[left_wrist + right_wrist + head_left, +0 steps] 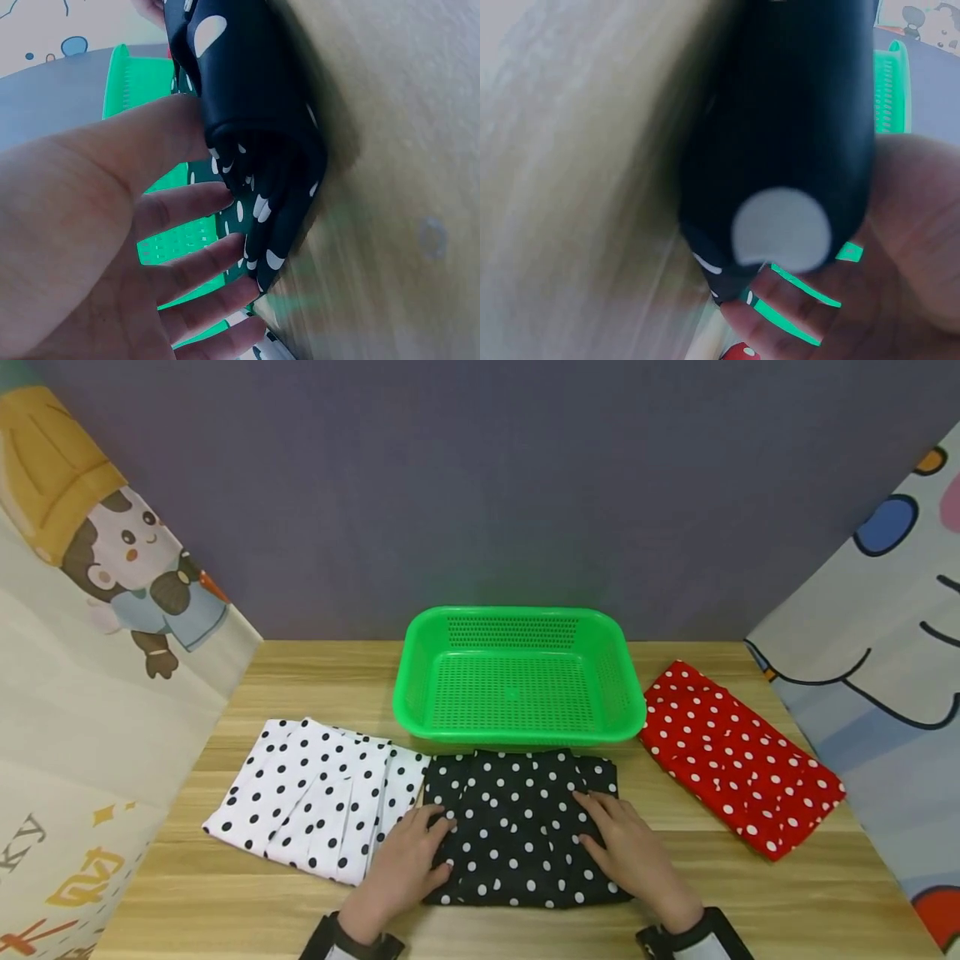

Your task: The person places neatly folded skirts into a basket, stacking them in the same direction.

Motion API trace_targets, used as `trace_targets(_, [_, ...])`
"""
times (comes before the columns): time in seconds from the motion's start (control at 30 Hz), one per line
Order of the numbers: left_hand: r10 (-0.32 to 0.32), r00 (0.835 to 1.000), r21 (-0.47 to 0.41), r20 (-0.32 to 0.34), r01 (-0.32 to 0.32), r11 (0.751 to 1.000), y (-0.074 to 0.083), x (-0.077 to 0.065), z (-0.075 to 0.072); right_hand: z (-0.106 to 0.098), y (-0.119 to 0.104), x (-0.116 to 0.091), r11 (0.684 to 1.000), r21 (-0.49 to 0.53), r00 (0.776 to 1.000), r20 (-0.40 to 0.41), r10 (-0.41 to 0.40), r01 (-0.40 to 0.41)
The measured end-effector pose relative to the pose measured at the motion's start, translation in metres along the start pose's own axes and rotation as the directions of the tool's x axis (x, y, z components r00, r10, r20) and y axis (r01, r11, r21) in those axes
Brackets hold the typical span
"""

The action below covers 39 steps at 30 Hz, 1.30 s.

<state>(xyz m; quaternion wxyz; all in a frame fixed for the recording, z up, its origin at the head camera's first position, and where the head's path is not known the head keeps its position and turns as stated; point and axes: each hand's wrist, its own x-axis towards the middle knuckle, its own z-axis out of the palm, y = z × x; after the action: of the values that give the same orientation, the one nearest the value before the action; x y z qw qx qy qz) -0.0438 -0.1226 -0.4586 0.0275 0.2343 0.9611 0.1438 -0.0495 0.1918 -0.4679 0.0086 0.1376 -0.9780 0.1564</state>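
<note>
Lying on the table (315, 681): black cloth (510, 839), folded flat, just in front of the green basket (517, 737), between white cloth (318, 802) and red cloth (738, 764).
Left hand (405, 856): fingers loosely spread at the black cloth's left edge, no grip.
Right hand (628, 850): fingers relaxed over the right edge, clenching nothing.
Feel: looks light, soft, floppy; folds could slip loose.
Best hold: both side edges, all layers together.
Writing: "KY" on the left wall covering (97, 727); orange lettering (86, 878) below, unreadable; no brand visible.

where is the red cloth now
In the head view, the red cloth lies on the right of the table, right of the green basket and black cloth.
</note>
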Motion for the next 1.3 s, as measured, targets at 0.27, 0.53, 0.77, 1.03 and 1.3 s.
trace_targets(0.27, [-0.030, 1.000, -0.005, 0.008, 0.030, 1.000, 0.001, 0.008, -0.003, -0.006, 0.001, 0.003, 0.998, 0.062, 0.999, 0.037, 0.014, -0.017])
trace_targets(0.53, [-0.151, 0.988, -0.043, -0.015, 0.150, 0.988, 0.003, 0.024, -0.008, -0.013, 0.004, 0.008, 0.991, 0.105, 0.996, 0.027, 0.085, -0.087])
trace_targets(0.77, [-0.337, 0.941, -0.098, -0.021, 0.334, 0.938, 0.006, 0.032, -0.009, -0.017, 0.007, 0.014, 0.977, 0.103, 0.983, 0.009, 0.186, -0.186])
trace_targets(1.03, [-0.447, 0.894, -0.145, 0.023, 0.446, 0.883, 0.010, 0.036, -0.011, -0.020, 0.007, 0.019, 0.945, 0.076, 0.941, 0.144, 0.305, -0.318])
trace_targets(1.3, [-0.456, 0.890, -0.134, 0.015, 0.453, 0.881, 0.014, 0.041, -0.005, -0.018, 0.007, 0.020, 0.932, 0.090, 0.924, 0.194, 0.328, -0.350])
